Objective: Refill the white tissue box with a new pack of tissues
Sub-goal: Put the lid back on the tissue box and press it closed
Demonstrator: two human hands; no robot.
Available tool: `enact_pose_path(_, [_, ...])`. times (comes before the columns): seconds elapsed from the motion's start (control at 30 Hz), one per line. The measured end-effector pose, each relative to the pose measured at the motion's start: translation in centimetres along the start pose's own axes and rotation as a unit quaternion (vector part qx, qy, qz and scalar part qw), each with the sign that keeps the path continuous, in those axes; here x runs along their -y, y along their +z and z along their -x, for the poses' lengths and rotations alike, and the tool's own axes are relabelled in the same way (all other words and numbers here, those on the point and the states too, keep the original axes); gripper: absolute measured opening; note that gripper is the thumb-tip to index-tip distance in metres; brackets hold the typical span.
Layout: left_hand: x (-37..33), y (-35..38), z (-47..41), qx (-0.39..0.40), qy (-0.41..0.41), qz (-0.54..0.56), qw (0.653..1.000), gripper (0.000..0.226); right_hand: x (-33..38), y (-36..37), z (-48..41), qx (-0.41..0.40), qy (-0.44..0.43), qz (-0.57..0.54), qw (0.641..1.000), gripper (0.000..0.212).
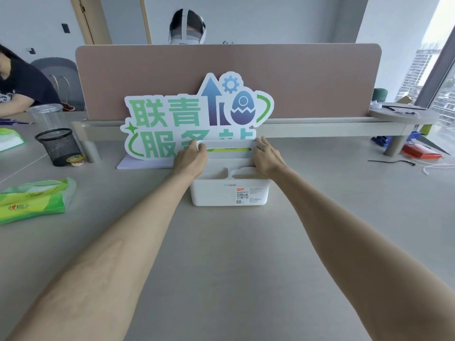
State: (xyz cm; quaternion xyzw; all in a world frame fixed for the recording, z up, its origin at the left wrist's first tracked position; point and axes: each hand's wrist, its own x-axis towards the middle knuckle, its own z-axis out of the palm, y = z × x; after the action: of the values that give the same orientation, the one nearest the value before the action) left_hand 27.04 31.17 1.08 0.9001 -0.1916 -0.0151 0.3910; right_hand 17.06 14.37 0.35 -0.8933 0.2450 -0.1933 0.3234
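The white tissue box (216, 193) stands on the grey desk in front of me, with a label on its near wall. Its white lid (227, 143) is tilted up at the far side, and a strip of green tissue pack (229, 150) shows through its slot. My left hand (190, 158) grips the lid's left end and my right hand (267, 156) grips its right end. A multi-pack of green tissue packs (34, 200) lies at the left of the desk, apart from both hands.
A green-and-blue cut-out sign (172, 119) leans on the pink divider (307, 82) just behind the box. A black mesh cup (59, 146), a clear cup (46, 116) and another green pack (9, 139) sit at the left. People sit behind and to the left.
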Motion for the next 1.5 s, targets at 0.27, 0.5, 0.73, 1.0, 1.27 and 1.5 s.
enact_pose_path(0.27, [0.4, -0.3, 2.6, 0.024, -0.025, 0.103, 0.994, 0.047, 0.2, -0.3, 2.9, 0.023, 0.098, -0.181, 0.978, 0.048])
enact_pose_path(0.5, [2.1, 1.9, 8.9, -0.043, -0.041, 0.299, 0.952, 0.038, -1.7, 1.5, 8.7, -0.033, 0.096, -0.329, 0.939, 0.044])
enact_pose_path(0.73, [-4.2, 6.1, 12.3, 0.031, 0.028, 0.289, 0.957, 0.047, -5.6, -5.7, 12.9, -0.116, 0.115, -0.335, 0.928, 0.034])
enact_pose_path(1.0, [-15.7, 16.7, 15.6, 0.119, 0.14, 0.257, 0.949, 0.076, -15.7, -17.8, 13.5, -0.243, 0.211, -0.334, 0.886, 0.027])
enact_pose_path(1.27, [-23.3, 26.2, 14.1, 0.14, 0.151, 0.242, 0.948, 0.08, -24.6, -24.5, 10.6, -0.261, 0.261, -0.313, 0.875, 0.02])
enact_pose_path(1.5, [-23.7, 29.7, 12.7, 0.088, 0.141, 0.206, 0.964, 0.095, -28.7, -24.9, 5.9, -0.215, 0.22, -0.312, 0.899, 0.036])
